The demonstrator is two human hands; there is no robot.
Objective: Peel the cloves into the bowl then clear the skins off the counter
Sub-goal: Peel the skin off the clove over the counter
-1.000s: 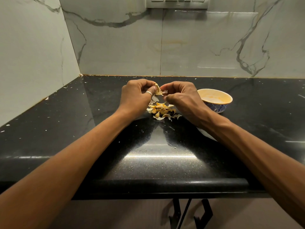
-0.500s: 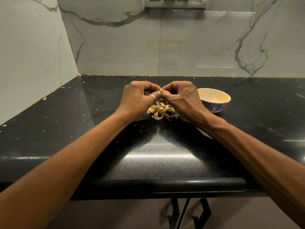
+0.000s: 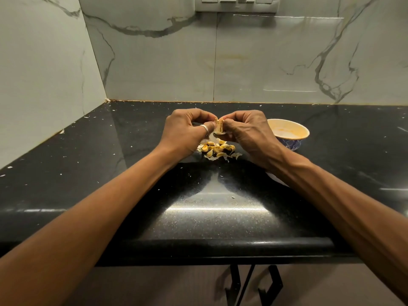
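Both hands meet above the middle of the black counter. My left hand, with a ring on the thumb, and my right hand pinch one garlic clove between their fingertips; papery skin hangs from it. Below the hands lies a small pile of yellowish cloves and skins on the counter. A bowl, pale inside with a blue pattern outside, stands just to the right of my right hand. What lies in the bowl is not visible.
Small white skin flakes are scattered over the counter, thickest along the left wall and back edge. Marble wall panels close off the back and left. A switch plate sits high on the back wall. Cabinet handles hang below the counter's front edge.
The hands drew closer together, then parted slightly, still working the same clove at about the same height. Bowl and pile have not moved.
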